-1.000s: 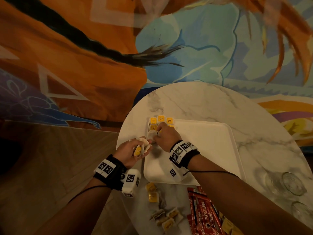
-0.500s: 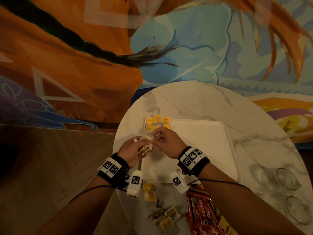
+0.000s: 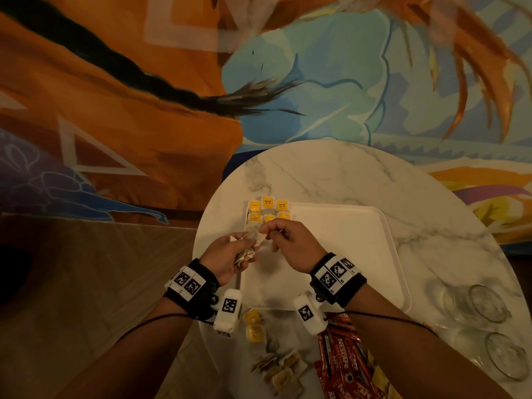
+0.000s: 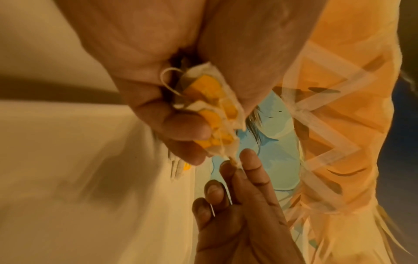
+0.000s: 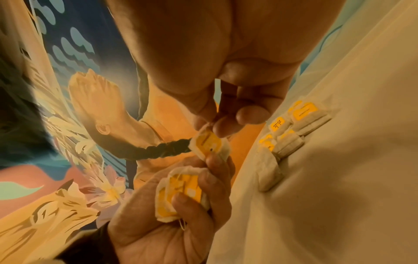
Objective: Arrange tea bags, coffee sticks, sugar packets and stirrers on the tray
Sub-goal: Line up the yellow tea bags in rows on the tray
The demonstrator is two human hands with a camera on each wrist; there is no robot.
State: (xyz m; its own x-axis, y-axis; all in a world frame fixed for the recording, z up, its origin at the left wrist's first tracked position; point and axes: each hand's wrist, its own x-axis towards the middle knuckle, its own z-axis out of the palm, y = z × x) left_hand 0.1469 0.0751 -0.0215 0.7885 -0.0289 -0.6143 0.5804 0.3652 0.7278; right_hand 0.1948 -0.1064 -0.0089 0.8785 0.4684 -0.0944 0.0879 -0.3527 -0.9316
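A white tray point(image 3: 331, 254) lies on the round marble table, with two short rows of yellow-tagged tea bags point(image 3: 269, 211) in its far left corner. My left hand point(image 3: 244, 250) hovers over the tray's left edge and grips a small bunch of tea bags point(image 5: 181, 192). My right hand point(image 3: 266, 233) meets it and pinches the corner of one tea bag point(image 5: 209, 142) at the top of that bunch. In the left wrist view the bunch point(image 4: 214, 110) sits in my curled fingers, with the right fingertips point(image 4: 248, 160) touching its lower tip.
Loose tea bags point(image 3: 276, 367) and yellow tags point(image 3: 253, 326) lie on the table in front of the tray. Red coffee sticks point(image 3: 342, 367) are piled under my right forearm. Two glasses point(image 3: 489, 303) stand at the right edge. A painted wall rises behind the table.
My right hand drew back from the tea bag rows on the tray to my left hand and now pinches a bag from the bunch. My left hand lifted slightly toward it.
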